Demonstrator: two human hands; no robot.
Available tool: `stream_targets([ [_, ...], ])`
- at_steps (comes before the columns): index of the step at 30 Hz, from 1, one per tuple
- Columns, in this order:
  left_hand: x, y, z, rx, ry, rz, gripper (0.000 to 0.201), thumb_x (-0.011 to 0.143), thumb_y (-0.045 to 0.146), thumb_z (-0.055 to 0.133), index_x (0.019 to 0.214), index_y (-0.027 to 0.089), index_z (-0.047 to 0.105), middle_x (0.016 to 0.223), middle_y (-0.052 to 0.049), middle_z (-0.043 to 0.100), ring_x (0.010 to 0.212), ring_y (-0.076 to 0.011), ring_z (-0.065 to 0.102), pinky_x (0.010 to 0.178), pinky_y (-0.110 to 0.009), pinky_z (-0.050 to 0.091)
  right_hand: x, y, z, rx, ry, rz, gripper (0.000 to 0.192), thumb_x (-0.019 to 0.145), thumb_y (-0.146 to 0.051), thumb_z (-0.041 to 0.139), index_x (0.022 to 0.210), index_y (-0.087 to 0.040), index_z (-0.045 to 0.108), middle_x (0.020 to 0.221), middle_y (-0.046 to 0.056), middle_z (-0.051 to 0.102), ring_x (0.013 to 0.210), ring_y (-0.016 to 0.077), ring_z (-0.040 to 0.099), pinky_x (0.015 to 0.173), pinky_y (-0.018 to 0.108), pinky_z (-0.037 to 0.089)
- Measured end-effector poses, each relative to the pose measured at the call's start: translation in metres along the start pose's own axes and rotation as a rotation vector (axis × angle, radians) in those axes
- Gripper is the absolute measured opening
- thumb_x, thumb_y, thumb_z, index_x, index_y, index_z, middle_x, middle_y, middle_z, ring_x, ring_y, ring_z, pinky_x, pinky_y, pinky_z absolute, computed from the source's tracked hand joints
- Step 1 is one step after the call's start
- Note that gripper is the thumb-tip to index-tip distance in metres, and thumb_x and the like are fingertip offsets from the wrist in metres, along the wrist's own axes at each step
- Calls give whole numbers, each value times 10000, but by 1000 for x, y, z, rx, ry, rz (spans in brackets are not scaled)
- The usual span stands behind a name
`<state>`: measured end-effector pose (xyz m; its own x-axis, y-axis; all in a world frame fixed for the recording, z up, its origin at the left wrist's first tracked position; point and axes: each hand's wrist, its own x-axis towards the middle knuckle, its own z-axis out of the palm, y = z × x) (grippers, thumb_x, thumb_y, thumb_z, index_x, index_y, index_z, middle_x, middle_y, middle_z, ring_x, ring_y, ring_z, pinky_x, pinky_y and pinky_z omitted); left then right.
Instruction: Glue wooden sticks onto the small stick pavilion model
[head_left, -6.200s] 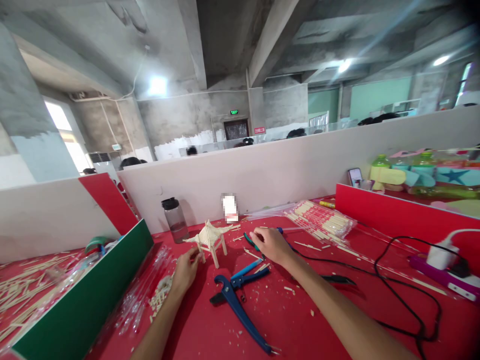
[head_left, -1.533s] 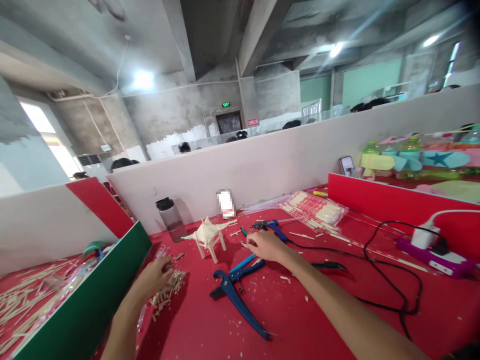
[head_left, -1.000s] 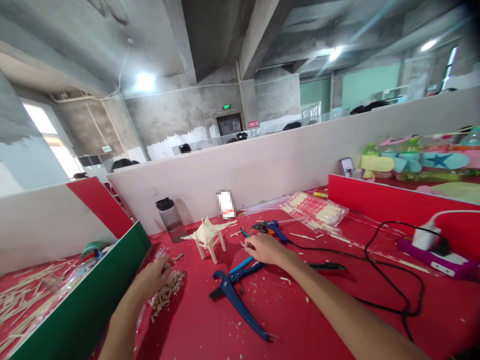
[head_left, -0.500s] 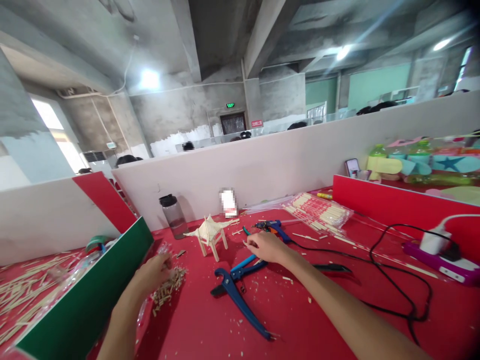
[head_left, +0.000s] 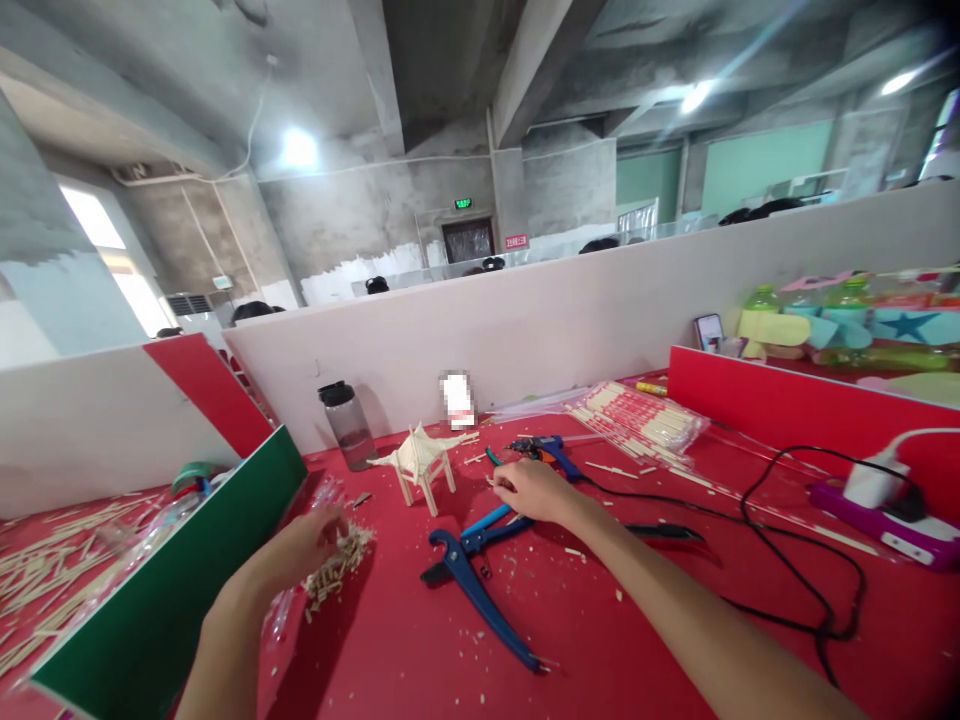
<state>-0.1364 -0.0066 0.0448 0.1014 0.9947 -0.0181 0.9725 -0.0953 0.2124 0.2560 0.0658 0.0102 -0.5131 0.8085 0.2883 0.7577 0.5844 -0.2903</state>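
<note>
My left hand (head_left: 319, 535) hangs at the pile of short wood scraps (head_left: 341, 570), its fingers loosely bent and apart, with nothing visible in them. My right hand (head_left: 534, 490) is closed, thumb and fingers pinched together; a tiny pale bit shows at the fingertips, too small to name. Beneath and beside it lie blue-handled pliers (head_left: 491, 522), partly hidden by the hand. Nearer me rests a blue pipe cutter (head_left: 480, 600). Between my hands, farther back, stands a small pavilion model (head_left: 420, 460) of wooden sticks with a pointed roof and upright legs.
Behind the model are a dark bottle (head_left: 349, 430) and a blurred white object (head_left: 457, 400). A blue glue gun (head_left: 551, 450) trails a black cable toward a purple power strip (head_left: 885, 520). Packed sticks (head_left: 637, 420) lie at back right. A green divider (head_left: 180, 570) borders the left.
My left hand has shifted slightly at the scrap pile, with its wrist and forearm a little further left. My right hand stays almost where it was. The camera view has moved slightly.
</note>
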Motion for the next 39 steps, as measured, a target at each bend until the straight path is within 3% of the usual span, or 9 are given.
stream_targets([
  [3, -7, 5, 1, -84, -237, -55, 179, 614, 175, 548, 759, 192, 652, 760, -46, 722, 748, -248, 667, 637, -296, 465, 0, 0, 0, -10, -2, 1, 165, 936, -264, 560, 869, -218, 703, 813, 37, 738, 759, 174, 671, 615, 236, 322],
  [6, -9, 5, 3, -110, -313, -106, 213, 559, 137, 507, 715, 190, 643, 706, -30, 717, 727, -240, 677, 634, -287, 464, 0, 0, 0, -13, 1, 1, 166, 938, -260, 555, 868, -216, 699, 805, 35, 738, 751, 169, 670, 605, 235, 308],
  [16, -2, 8, 6, -17, -239, -71, 259, 622, 170, 552, 873, 187, 614, 918, -67, 715, 856, -253, 666, 677, -292, 442, -1, 1, 0, -1, 25, -18, 167, 926, -266, 554, 842, -223, 691, 781, 29, 737, 725, 170, 669, 596, 242, 298],
  [32, 0, 8, 8, 1, -164, -46, 213, 685, 194, 527, 873, 192, 627, 924, -94, 712, 816, -264, 644, 692, -317, 429, -1, 1, 1, 13, 27, -14, 161, 924, -261, 559, 846, -224, 695, 770, 30, 736, 726, 176, 672, 587, 244, 296],
  [39, 9, 11, 16, 131, -153, -16, 243, 861, 277, 410, 819, 186, 631, 872, -128, 712, 784, -282, 644, 651, -332, 386, -1, 1, 1, 4, 30, -19, 155, 915, -262, 563, 849, -218, 696, 790, 36, 738, 754, 179, 674, 599, 249, 298],
])
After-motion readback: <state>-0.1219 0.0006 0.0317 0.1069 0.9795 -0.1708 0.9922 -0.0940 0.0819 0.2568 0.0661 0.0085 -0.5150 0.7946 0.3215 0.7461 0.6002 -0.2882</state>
